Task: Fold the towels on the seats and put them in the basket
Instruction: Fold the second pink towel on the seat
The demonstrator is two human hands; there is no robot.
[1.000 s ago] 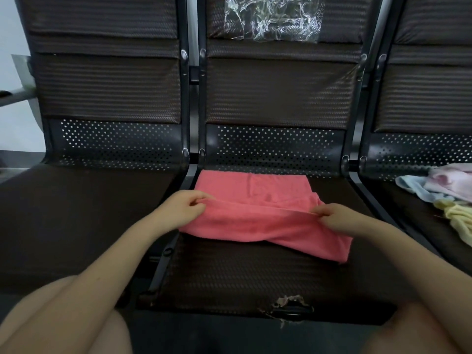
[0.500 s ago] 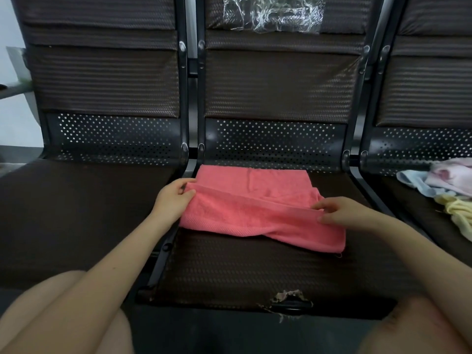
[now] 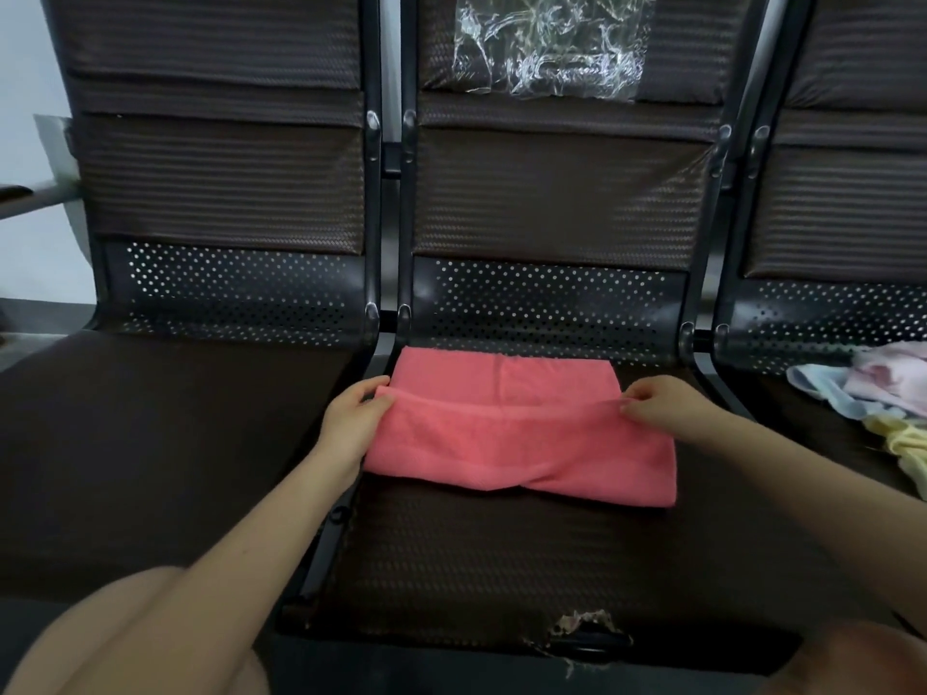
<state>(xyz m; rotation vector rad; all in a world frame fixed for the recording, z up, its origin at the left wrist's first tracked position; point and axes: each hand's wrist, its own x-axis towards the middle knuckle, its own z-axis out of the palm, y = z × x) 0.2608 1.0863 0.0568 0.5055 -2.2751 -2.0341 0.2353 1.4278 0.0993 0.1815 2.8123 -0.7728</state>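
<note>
Pink towel [image 3: 516,443] mid-seat — pastel towels [image 3: 863,393] heaped rightward, well apart.

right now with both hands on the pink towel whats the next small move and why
Probably carry the pinched edge forward onto the far edge. The left hand and right hand each pinch a corner of the pink towel, whose folded layer stops short of the back edge on the middle seat.
</note>
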